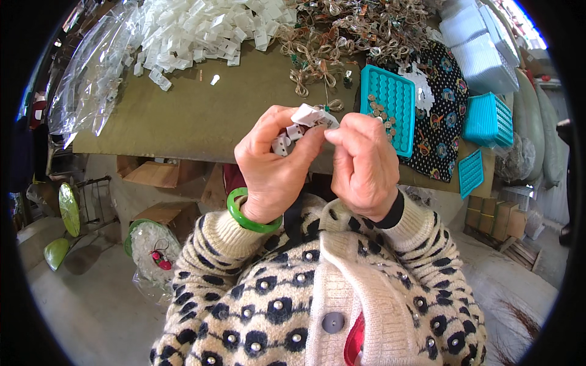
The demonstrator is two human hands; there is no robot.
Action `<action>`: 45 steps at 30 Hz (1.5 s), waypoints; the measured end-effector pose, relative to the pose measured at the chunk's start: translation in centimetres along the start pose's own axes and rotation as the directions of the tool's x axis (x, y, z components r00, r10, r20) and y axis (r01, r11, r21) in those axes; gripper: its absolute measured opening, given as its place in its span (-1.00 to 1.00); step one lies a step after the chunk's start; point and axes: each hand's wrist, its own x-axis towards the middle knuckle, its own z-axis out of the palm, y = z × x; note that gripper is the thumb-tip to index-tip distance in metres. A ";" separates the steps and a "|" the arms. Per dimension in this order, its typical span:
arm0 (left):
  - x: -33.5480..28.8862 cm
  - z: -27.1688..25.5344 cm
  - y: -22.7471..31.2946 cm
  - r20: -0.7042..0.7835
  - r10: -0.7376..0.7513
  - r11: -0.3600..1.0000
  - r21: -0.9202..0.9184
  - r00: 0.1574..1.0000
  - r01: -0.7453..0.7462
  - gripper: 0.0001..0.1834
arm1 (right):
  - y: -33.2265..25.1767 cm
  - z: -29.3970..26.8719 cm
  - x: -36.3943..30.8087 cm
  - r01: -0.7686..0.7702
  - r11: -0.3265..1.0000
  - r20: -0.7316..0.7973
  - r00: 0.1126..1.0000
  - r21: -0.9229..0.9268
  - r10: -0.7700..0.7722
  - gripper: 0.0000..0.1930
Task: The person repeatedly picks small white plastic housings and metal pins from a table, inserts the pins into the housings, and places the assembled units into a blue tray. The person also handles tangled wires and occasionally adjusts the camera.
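Observation:
My left hand is closed around several small white plastic housings, one of them held up at the thumb and fingertips. Close beside it, my right hand has its thumb and forefinger pinched together at the edge of that housing. What sits between those fingertips is too small to make out. Just beyond my hands, a thin clear-coated wire bundle with a small green part lies on the table. To the right is a turquoise tray with rows of round pockets, holding several small round metallic discs.
A large heap of white housings covers the far left of the olive tabletop, beside a clear plastic bag. Coiled wires pile up at the far middle. Stacked turquoise trays and white trays stand right, past a patterned cloth.

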 end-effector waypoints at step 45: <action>-2.3 -0.5 0.7 0.524 -0.519 0.365 -0.578 0.675 0.730 -0.78 | 4.8 -3.1 0.6 -0.160 0.941 0.065 0.980 -0.299 0.188 -0.91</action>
